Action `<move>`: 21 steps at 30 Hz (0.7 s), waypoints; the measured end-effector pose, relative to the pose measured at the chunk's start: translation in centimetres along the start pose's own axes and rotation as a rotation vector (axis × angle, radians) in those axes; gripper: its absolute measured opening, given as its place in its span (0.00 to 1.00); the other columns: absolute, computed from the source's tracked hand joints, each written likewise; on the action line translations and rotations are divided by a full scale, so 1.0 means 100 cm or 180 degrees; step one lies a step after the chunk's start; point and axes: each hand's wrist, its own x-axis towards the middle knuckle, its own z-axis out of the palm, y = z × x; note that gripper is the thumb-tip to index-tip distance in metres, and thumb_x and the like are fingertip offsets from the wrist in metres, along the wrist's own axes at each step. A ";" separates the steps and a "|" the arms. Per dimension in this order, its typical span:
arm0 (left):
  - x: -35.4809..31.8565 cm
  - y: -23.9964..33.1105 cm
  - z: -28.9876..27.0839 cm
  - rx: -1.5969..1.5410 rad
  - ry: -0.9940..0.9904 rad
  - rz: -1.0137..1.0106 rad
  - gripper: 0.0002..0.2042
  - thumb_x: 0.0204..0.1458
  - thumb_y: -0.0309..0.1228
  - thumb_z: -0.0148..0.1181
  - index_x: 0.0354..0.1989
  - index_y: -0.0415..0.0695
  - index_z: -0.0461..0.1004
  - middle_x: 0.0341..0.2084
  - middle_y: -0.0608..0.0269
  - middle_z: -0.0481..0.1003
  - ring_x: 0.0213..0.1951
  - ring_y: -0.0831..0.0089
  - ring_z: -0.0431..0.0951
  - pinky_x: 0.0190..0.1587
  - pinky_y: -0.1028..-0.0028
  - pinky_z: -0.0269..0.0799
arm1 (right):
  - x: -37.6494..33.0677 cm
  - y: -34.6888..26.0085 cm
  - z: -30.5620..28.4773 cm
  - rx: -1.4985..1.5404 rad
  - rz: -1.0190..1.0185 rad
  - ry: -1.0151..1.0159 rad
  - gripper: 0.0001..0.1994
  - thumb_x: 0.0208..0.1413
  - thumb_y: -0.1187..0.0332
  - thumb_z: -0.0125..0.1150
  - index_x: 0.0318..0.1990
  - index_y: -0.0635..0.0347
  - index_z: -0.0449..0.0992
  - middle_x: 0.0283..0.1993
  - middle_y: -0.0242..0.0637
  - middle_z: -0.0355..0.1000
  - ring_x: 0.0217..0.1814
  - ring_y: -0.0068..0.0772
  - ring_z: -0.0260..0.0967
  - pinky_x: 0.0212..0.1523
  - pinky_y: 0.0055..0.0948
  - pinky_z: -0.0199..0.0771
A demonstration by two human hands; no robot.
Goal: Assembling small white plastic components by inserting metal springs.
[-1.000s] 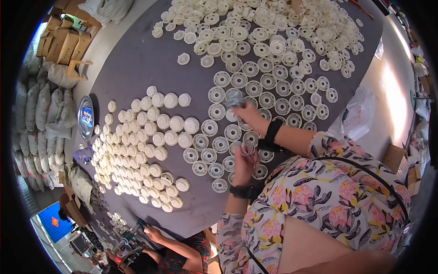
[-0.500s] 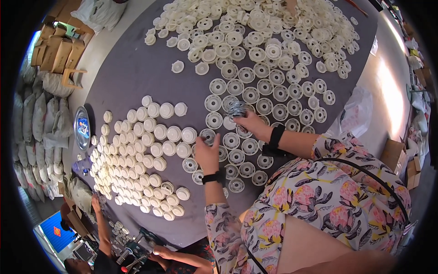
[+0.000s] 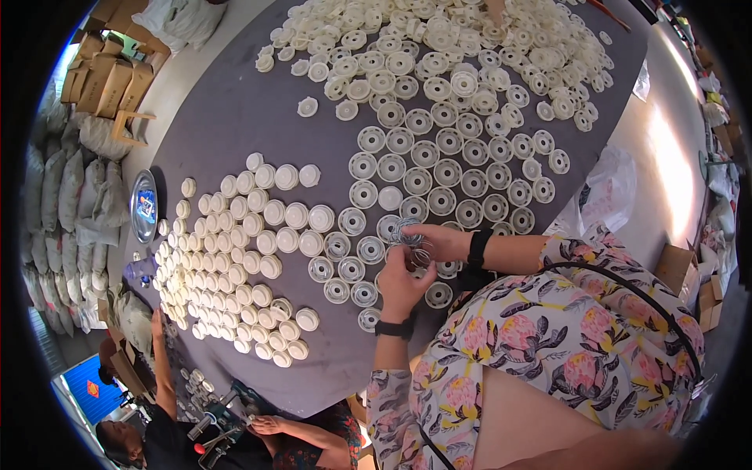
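Observation:
My right hand [image 3: 440, 244] is closed around a bundle of thin silver wire rings [image 3: 403, 229], held just above the table. Against the lower side of that bundle, my left hand [image 3: 403, 283] has its fingers bent onto the rings; its thumb stands a little apart, and the exact grip is partly hidden. Beneath and beyond both hands lie rows of white round plastic discs [image 3: 418, 179], open side up. Some nearer discs, such as this disc [image 3: 370, 250], show a shiny metal ring inside. One disc [image 3: 389, 198] among the rows has a plain, solid face.
Left of the rows stand many stacked cream caps [image 3: 274, 211]. A heap of loose white discs [image 3: 470, 39] covers the table's far end. A metal tray [image 3: 144, 205] lies at the left edge. At lower left, another person [image 3: 149, 427] works beside a small hand press [image 3: 223, 415].
My left hand has moved right, from the discs to the wire rings. My right hand has drawn the bundle nearer to me, and the two hands now meet. The view has shifted slightly.

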 end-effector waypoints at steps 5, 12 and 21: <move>-0.007 0.009 0.023 -0.0487 0.0272 -0.0491 0.16 0.41 0.31 0.64 0.36 0.41 0.66 0.21 0.62 0.72 0.21 0.71 0.73 0.26 0.73 0.69 | -0.009 -0.001 0.006 0.0529 -0.0379 -0.0196 0.14 0.49 0.61 0.64 0.41 0.52 0.70 0.36 0.26 0.68 0.39 0.24 0.66 0.44 0.30 0.68; -0.017 -0.001 0.058 -0.0464 0.0297 -0.0327 0.11 0.50 0.35 0.54 0.34 0.39 0.66 0.17 0.61 0.70 0.17 0.70 0.71 0.22 0.73 0.67 | -0.027 -0.011 -0.002 0.0733 -0.0475 -0.0395 0.13 0.50 0.63 0.63 0.40 0.57 0.69 0.34 0.33 0.71 0.32 0.30 0.72 0.33 0.28 0.75; -0.017 0.005 0.080 -0.4832 -0.0882 -0.2776 0.29 0.52 0.61 0.33 0.23 0.46 0.66 0.08 0.68 0.61 0.08 0.74 0.58 0.10 0.78 0.49 | -0.028 -0.081 -0.034 0.0643 -0.1930 0.0169 0.25 0.49 0.69 0.64 0.51 0.57 0.57 0.45 0.35 0.67 0.40 0.28 0.70 0.34 0.31 0.74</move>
